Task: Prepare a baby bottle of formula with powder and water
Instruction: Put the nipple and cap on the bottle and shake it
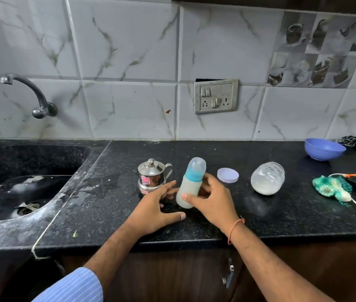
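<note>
Right hand (213,198) grips the capped bottle (191,182), which tilts top-right above the grip. Left hand (158,209), fingers spread, holds nothing just beside its base.

Just one cam here, head-mounted, looking forward and down at the black bench (107,203) from close range. Wide-angle view, so past the fingers (168,186) you get the tiled wall (129,62) too, sink (20,192) off left.

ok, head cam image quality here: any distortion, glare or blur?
Head view: wide-angle bending curves the tile lines and counter edge; soft glare on the steel pot; baby bottle in the right hand and the left hand look sharp.
</note>
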`<state>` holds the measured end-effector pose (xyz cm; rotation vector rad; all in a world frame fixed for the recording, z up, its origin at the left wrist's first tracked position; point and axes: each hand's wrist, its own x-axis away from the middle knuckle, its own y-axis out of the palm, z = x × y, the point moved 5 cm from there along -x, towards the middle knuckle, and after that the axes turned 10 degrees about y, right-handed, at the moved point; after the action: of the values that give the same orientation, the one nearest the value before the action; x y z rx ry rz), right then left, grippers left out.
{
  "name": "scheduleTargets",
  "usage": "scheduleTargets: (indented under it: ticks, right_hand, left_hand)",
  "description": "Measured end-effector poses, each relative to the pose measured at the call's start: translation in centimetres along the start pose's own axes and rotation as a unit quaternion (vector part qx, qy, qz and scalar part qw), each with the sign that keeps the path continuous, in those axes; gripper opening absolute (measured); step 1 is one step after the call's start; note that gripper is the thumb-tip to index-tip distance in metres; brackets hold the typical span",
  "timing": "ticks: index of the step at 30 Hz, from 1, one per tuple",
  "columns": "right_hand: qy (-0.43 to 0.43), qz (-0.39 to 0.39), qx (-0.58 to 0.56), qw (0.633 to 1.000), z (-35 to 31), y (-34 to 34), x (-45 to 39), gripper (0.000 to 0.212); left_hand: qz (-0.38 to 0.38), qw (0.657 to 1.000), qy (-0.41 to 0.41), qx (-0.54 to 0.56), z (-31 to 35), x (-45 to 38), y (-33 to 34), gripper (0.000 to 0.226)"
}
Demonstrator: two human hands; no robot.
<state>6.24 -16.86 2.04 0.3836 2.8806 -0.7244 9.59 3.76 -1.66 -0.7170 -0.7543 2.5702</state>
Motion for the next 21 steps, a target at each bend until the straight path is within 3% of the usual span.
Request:
scheduleTargets:
  ticks: [6,11,14,17,19,21]
  right_hand:
    - [-0.017,-0.011,0.045,0.999,-0.4,1.7,0.5,0.076]
    - [-0.025,-0.061,0.090,0.994,-1.3,0.6,0.9,0.092]
    - [-0.042,0.019,0.076,0.996,-1.9,-3.0,0.8,0.080]
    - [-0.056,0.172,0.094,0.979,-2.2,-8.8,-0.1,0.058]
    - [-0.018,0.247,0.156,0.956,-1.5,-12.7,-1.7,0.057]
    - [0.069,0.264,0.221,0.936,0.1,-15.9,-3.4,0.066]
  left_hand:
    - [0.010,0.999,0.004,-0.047,0.2,-0.1,0.0,0.071]
    - [0.005,0.998,0.009,-0.062,0.1,-0.2,0.1,0.064]
    - [0.009,0.998,0.001,-0.066,-0.2,-0.3,0.2,0.064]
    - [0.010,0.998,-0.006,-0.068,-0.4,-0.2,0.2,0.064]
    - [0.010,0.998,-0.007,-0.068,-0.5,-0.2,0.2,0.064]
    - [0.010,0.998,-0.006,-0.067,-0.5,-0.2,0.3,0.064]
